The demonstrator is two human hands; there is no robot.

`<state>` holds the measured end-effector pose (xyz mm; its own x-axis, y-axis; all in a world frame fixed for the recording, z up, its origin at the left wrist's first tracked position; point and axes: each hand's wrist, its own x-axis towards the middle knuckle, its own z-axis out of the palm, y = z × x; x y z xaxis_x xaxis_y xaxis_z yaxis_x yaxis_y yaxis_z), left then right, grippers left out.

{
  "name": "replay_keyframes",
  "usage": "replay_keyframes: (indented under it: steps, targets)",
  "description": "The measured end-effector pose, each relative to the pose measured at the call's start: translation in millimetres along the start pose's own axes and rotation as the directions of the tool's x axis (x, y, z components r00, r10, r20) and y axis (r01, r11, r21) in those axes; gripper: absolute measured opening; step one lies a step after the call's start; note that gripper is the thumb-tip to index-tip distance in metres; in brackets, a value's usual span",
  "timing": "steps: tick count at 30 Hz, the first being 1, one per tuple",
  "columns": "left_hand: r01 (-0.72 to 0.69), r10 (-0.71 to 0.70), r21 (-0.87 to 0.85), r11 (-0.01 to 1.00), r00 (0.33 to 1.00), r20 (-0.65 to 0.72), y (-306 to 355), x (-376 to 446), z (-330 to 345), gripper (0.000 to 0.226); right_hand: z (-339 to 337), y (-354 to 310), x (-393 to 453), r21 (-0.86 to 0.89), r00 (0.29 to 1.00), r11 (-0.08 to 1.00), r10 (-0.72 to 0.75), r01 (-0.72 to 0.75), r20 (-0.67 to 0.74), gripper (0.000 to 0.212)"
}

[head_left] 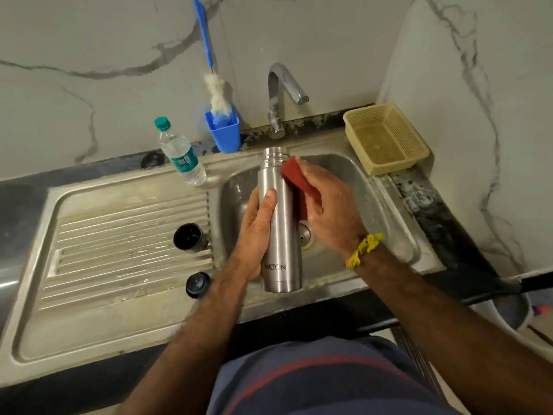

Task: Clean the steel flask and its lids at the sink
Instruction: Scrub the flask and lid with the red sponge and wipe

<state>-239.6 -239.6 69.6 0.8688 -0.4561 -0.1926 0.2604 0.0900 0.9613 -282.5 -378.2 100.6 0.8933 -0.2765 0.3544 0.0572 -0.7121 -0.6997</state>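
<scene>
The steel flask [279,223] is upright over the sink basin [374,205], its mouth uncapped. My left hand [257,232] grips its body from the left, thumb across the front. My right hand [327,208] holds a red scrub pad [296,178] against the flask's upper right side, just below the threaded neck. On the draining board [119,235] to the left sit two dark lids: a cup-shaped lid [190,238] lying on its side and a smaller round stopper [197,284] nearer to me.
The tap [281,94] stands behind the basin with no water running. A blue holder [225,131] with a bottle brush [217,91] and a plastic water bottle [179,154] stand at the back left. A beige basket [386,139] sits at the back right corner.
</scene>
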Motion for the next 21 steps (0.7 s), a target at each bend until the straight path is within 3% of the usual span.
replay_keyframes:
  steps: [2, 6, 9, 13, 16, 18, 21]
  targets:
    - [0.022, -0.022, -0.006, 1.000, 1.000, -0.021, 0.8, 3.2, 6.0, 0.054, 4.5, -7.0, 3.1, 0.007, 0.998, 0.999, 0.052, -0.051, -0.028, 0.055]
    - [0.007, -0.008, -0.025, 1.000, 0.998, -0.056, 11.0, 13.3, 1.6, 0.058, 4.5, -11.0, -18.6, -0.043, 0.996, 0.997, -0.058, 0.061, 0.070, 0.056]
    - [0.009, -0.007, 0.017, 1.000, 0.996, -0.089, 21.0, 17.5, 3.2, 0.063, 4.3, -4.5, -13.0, -0.020, 1.000, 0.999, 0.025, -0.025, -0.012, 0.060]
    - [-0.017, 0.013, -0.040, 0.999, 0.995, -0.103, 17.7, 27.2, -4.0, 0.058, 10.3, -10.8, -35.8, -0.056, 0.987, 0.987, -0.146, 0.151, 0.072, 0.057]
    - [0.045, -0.048, -0.031, 0.999, 0.993, -0.112, 14.0, 25.1, 1.5, 0.064, 10.6, -3.6, -26.8, -0.068, 0.999, 0.997, -0.036, 0.038, 0.022, 0.059]
    - [0.076, -0.084, -0.092, 0.993, 0.994, -0.075, 8.7, 26.3, 3.9, 0.077, 14.3, -6.6, -29.3, -0.109, 0.997, 0.991, -0.077, 0.080, 0.024, 0.053]
    - [0.048, -0.056, -0.093, 0.995, 0.995, -0.082, 3.3, 31.7, -1.7, 0.066, 10.1, -2.0, -49.4, -0.112, 0.984, 0.980, -0.158, 0.166, 0.080, 0.054]
